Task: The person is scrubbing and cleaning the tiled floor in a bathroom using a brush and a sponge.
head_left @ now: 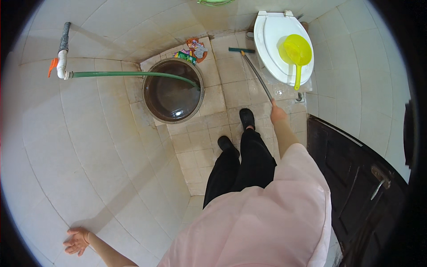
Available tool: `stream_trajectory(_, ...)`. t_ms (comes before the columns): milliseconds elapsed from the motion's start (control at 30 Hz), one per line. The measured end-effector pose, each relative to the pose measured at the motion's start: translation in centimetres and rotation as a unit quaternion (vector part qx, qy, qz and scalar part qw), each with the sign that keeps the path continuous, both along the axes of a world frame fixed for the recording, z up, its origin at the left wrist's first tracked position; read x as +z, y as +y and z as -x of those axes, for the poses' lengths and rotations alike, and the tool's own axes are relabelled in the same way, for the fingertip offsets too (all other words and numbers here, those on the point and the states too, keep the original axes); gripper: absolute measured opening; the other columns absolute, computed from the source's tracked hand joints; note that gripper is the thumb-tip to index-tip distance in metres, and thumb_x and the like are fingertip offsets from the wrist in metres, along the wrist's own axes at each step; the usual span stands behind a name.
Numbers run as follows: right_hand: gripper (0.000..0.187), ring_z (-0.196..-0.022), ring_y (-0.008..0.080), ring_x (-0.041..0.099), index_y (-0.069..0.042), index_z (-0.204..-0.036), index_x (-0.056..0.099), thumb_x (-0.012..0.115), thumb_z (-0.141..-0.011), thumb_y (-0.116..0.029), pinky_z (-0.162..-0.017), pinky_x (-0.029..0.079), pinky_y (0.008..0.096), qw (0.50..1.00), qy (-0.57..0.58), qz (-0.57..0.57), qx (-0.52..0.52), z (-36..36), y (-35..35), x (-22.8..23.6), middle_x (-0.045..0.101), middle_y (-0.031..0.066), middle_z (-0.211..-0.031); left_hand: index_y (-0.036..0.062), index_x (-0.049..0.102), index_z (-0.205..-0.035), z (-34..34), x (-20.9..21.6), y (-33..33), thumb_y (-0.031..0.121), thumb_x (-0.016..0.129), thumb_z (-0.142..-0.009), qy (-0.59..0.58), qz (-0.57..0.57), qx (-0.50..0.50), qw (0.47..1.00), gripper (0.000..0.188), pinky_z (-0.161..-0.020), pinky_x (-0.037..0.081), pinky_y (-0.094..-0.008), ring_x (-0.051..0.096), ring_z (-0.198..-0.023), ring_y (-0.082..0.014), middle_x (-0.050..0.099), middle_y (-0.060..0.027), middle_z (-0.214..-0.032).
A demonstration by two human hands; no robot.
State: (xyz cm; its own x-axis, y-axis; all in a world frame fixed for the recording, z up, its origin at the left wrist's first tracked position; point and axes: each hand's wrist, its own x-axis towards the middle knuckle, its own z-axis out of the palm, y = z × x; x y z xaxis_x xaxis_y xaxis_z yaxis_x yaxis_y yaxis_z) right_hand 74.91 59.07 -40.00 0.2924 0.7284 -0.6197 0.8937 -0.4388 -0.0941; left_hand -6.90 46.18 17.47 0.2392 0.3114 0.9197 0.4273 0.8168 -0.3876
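Observation:
My right hand (279,114) is closed around the grey handle of a floor squeegee (258,74). Its dark green blade lies on the tiles beside the base of the white toilet (267,40). My left hand (77,241) is open at the lower left, fingers spread, at the tiled wall; whether the palm presses on it is hard to tell. On the closed toilet lid rests a yellow-green dipper (297,51), its handle pointing toward me.
A round tub (147,95) holds water, with a green hose (115,74) running into it from a wall tap (62,66) with an orange lever. Crumpled packets (184,57) lie behind the tub. A dark door (342,164) stands at my right.

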Motion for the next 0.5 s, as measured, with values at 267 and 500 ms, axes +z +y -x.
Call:
stream_trajectory(267, 0.05, -0.081, 0.0398, 0.064, -0.029, -0.147, 0.028, 0.041, -0.099, -0.022, -0.076, 0.049, 0.0516, 0.995, 0.015, 0.093, -0.036, -3.3, -20.8, 5.2, 0.066, 0.0236, -0.085, 0.0152, 0.043, -0.133, -0.6, 0.1, -0.3, 0.071, 0.036, -0.085, -0.026, 0.009, -0.006, 1.0, 0.074, -0.104, 0.006, -0.0631, 0.027, -0.138, -0.0301, 0.035, -0.0141, -0.146)
stream_trajectory(500, 0.045, -0.087, 0.0409, 0.063, -0.024, -0.142, 0.038, 0.041, -0.097, -0.022, -0.076, 0.049, 0.0522, 0.993, 0.048, -0.074, -0.083, 1.8, -11.4, -0.8, 0.065, 0.0234, -0.092, 0.0158, 0.037, -0.138, -0.2, 0.2, -0.8, 0.07, 0.036, -0.084, -0.011, 0.017, -0.031, 0.999, 0.076, -0.103, 0.007, -0.0648, 0.022, -0.141, -0.0309, 0.03, -0.0142, -0.15)
